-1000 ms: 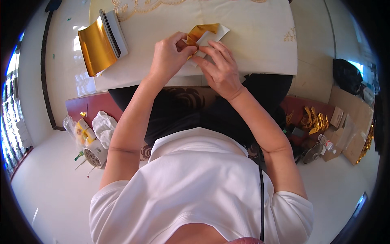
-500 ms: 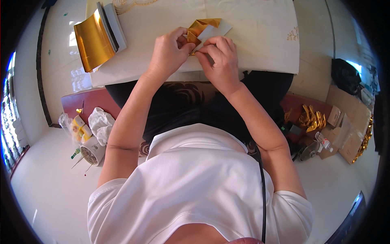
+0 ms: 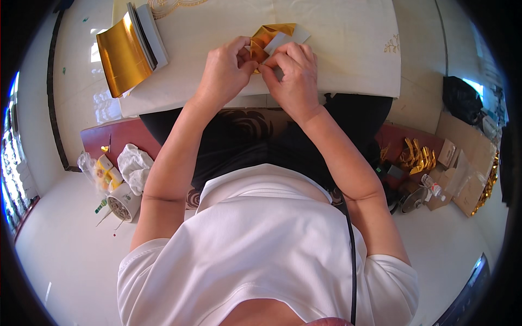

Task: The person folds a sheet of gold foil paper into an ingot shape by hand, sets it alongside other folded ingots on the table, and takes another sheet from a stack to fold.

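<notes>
Both hands meet at the far middle of the bench [image 3: 348, 49], the left hand [image 3: 225, 68] and right hand [image 3: 293, 73] pinching a partly folded gold foil paper [image 3: 267, 37]. A stack of gold foil sheets [image 3: 122, 54] lies well to the left.

- Tabletop [image 3: 348, 49]: covered in a cream cloth with gold embroidered motifs near its edges.
- Floor [image 3: 65, 261]: pale glossy tiles around the tabletop, reflecting daylight to its left.
- Window [image 3: 11, 163]: far left of the tabletop, bright blue-white.
- Low red-brown bench [image 3: 109, 141]: under the tabletop's near edge.
- Cardboard boxes [image 3: 462, 157]: on the floor right of the tabletop.
</notes>
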Action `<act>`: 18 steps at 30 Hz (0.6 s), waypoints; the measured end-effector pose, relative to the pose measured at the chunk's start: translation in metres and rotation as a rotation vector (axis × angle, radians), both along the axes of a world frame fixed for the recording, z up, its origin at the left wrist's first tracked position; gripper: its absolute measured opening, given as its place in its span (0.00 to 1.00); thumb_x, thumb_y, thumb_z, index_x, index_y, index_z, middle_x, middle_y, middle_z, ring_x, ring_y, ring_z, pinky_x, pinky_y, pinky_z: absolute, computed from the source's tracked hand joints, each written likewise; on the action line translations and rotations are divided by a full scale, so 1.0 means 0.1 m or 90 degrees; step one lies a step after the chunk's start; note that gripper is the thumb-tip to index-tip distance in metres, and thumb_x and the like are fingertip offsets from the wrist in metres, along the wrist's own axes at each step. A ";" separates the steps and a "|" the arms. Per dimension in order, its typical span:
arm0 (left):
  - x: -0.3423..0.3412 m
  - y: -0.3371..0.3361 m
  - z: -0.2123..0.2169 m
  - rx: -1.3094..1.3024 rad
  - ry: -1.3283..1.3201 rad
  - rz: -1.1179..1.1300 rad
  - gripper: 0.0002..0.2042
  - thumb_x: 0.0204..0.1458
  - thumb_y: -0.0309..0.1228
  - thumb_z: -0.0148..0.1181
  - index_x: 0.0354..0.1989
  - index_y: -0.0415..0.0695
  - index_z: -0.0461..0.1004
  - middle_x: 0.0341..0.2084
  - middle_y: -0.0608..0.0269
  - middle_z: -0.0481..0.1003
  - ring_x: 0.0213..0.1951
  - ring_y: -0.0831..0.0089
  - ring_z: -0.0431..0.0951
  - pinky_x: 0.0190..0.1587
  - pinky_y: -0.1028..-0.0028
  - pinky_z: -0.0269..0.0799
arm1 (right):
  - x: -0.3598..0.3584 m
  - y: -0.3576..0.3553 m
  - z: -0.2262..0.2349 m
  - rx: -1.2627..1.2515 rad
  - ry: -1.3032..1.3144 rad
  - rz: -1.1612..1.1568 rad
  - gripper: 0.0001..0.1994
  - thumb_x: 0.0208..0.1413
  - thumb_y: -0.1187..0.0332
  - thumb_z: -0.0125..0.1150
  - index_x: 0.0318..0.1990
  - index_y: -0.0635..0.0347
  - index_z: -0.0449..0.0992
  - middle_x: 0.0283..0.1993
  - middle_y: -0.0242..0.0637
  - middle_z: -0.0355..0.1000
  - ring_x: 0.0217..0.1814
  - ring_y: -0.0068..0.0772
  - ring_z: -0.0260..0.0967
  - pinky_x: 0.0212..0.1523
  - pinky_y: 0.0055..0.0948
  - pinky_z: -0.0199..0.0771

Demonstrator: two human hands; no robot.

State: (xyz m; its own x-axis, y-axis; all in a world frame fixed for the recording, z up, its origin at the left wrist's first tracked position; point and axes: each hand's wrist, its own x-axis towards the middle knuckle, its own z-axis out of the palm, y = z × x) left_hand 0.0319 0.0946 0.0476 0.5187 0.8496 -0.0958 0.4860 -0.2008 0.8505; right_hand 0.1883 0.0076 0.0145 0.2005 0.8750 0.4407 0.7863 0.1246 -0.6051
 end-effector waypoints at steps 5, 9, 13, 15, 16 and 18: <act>-0.03 -0.07 0.02 -0.005 -0.012 -0.014 0.23 0.49 0.15 0.69 0.56 0.34 0.77 0.33 0.51 0.81 0.31 0.59 0.82 0.38 0.65 0.79 | -0.01 0.00 -0.01 0.006 -0.007 -0.007 0.08 0.45 0.73 0.79 0.28 0.53 0.81 0.41 0.28 0.75 0.49 0.40 0.70 0.52 0.40 0.70; 0.00 -0.09 0.03 0.014 0.005 -0.013 0.25 0.48 0.14 0.69 0.57 0.35 0.76 0.35 0.51 0.80 0.32 0.59 0.82 0.39 0.64 0.79 | 0.00 -0.01 -0.03 0.015 0.001 -0.008 0.09 0.46 0.73 0.79 0.29 0.53 0.80 0.42 0.29 0.75 0.49 0.41 0.70 0.52 0.41 0.69; 0.00 -0.09 0.03 0.000 0.017 -0.011 0.26 0.47 0.14 0.68 0.58 0.35 0.76 0.35 0.51 0.79 0.33 0.59 0.82 0.40 0.63 0.79 | 0.00 -0.03 -0.05 0.041 0.028 -0.001 0.11 0.46 0.73 0.79 0.33 0.54 0.80 0.43 0.30 0.75 0.49 0.43 0.71 0.52 0.42 0.70; 0.01 -0.09 0.02 -0.006 0.024 -0.011 0.26 0.47 0.14 0.68 0.58 0.35 0.76 0.35 0.51 0.79 0.34 0.59 0.81 0.40 0.63 0.79 | 0.01 -0.03 -0.06 0.039 0.038 -0.002 0.11 0.47 0.74 0.79 0.35 0.54 0.80 0.43 0.31 0.76 0.49 0.44 0.71 0.52 0.42 0.70; 0.01 -0.09 0.01 0.009 0.020 -0.011 0.26 0.47 0.15 0.68 0.58 0.35 0.76 0.35 0.50 0.79 0.34 0.58 0.81 0.40 0.63 0.79 | 0.01 -0.03 -0.06 0.043 0.038 0.000 0.12 0.47 0.74 0.79 0.36 0.54 0.80 0.43 0.31 0.76 0.49 0.44 0.71 0.52 0.42 0.70; 0.01 -0.09 0.00 0.014 0.024 -0.005 0.26 0.46 0.15 0.67 0.58 0.35 0.76 0.35 0.50 0.79 0.34 0.58 0.82 0.40 0.63 0.79 | 0.01 -0.03 -0.07 0.049 0.041 0.003 0.13 0.47 0.74 0.79 0.38 0.54 0.80 0.43 0.32 0.76 0.49 0.45 0.71 0.51 0.42 0.70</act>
